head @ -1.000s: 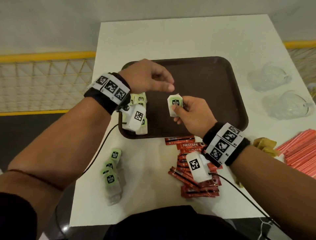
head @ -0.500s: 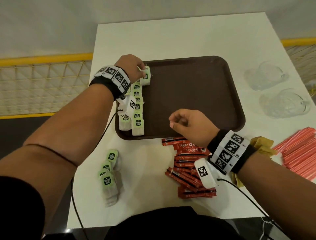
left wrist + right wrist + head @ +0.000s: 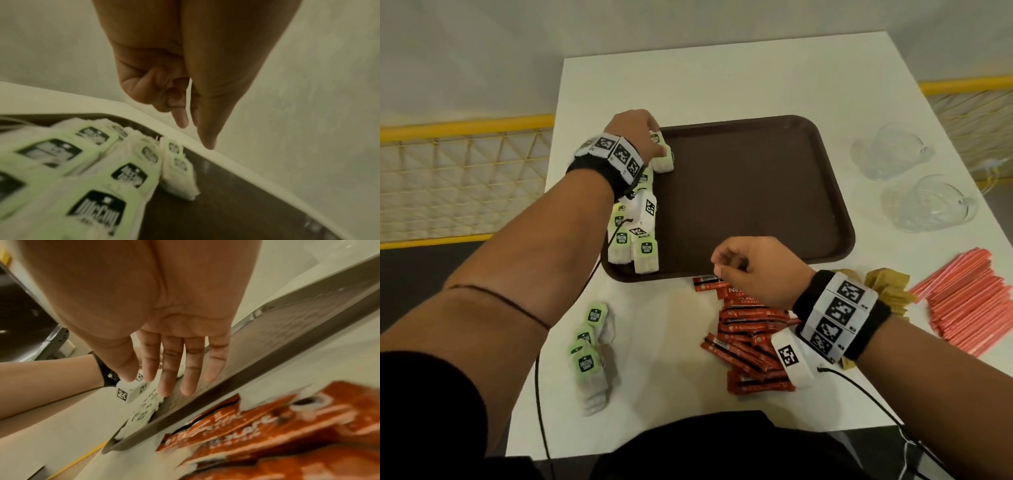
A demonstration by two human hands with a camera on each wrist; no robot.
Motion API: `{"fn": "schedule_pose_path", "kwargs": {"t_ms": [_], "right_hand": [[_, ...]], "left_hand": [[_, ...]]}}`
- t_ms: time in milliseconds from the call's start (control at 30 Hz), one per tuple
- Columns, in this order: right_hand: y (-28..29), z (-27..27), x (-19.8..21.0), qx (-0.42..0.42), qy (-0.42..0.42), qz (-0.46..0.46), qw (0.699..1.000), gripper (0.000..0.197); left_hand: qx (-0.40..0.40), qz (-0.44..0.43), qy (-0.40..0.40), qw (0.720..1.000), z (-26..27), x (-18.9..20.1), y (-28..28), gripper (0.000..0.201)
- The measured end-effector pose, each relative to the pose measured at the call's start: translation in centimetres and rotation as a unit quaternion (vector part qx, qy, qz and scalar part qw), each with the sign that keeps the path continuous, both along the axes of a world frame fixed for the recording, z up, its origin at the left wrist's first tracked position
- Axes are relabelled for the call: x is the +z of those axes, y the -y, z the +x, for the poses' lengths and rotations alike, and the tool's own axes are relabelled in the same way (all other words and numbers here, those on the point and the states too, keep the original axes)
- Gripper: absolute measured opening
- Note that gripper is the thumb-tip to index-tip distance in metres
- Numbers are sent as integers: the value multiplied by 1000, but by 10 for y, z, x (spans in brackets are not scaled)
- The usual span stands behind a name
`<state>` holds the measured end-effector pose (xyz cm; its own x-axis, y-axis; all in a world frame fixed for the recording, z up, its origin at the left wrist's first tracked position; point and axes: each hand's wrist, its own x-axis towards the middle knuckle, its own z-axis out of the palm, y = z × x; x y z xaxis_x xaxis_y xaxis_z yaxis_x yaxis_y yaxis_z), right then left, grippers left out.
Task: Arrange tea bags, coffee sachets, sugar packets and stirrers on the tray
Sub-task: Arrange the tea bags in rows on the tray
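Two clear glass cups (image 3: 914,178) stand side by side on the white table (image 3: 722,85), right of centre. A yellow mesh railing (image 3: 458,178) runs behind the table.

White rectangular table (image 3: 722,85) carries brown plastic tray (image 3: 756,192), loose green-tagged tea bags (image 3: 590,349), red coffee sachets (image 3: 750,346), brown sugar packets (image 3: 890,287), pink stirrers (image 3: 969,301), two clear glass cups (image 3: 914,181).

Dim, warm indoor light throughout; wrist views are soft and motion-blurred near the lens, with wide-angle bending at edges.
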<state>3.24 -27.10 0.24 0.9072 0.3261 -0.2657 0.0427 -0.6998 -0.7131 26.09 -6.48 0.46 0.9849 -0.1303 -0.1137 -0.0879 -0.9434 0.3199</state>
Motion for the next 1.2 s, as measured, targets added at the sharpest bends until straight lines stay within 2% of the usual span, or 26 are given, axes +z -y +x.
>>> {"fn": "schedule_pose_path", "kwargs": {"t_ms": [100,167,267,400,533,633,733,833,933,1067,1200], "right_hand": [[-20,1,0,63,12,-5,998,16],[-38,2,0,109,32,-7,993,13],[-67,5,-3,175,48,-31,983,12],[-110,6,-14,246,53,-64,966,27],[-152,6,-26,261,37,-95,960,43],[-173,7,-31,268,51,-149,951,42],[-184,7,-33,280,71,-199,937,34],[-186,7,-36,277,67,-211,935,31],[-182,8,-36,263,61,-182,945,33],[-170,9,-30,215,79,-131,965,12],[-151,6,-20,161,75,-12,984,15]], "left_hand": [[-2,-71,16,997,-52,21,-23,31],[-17,-75,-4,997,-97,31,-43,23],[-12,-37,-48,998,-163,28,-77,18],[40,30,-122,991,-230,9,-117,24],[101,76,-199,972,-269,-15,-142,37],[133,57,-194,970,-286,-31,-147,41],[155,11,-174,972,-294,-38,-145,33],[176,-38,-150,972,-296,-38,-142,25],[189,-94,-125,969,-296,-37,-143,19],[174,-159,-93,967,-291,-31,-144,7],[160,-217,-69,960,-281,-23,-140,4]]}}
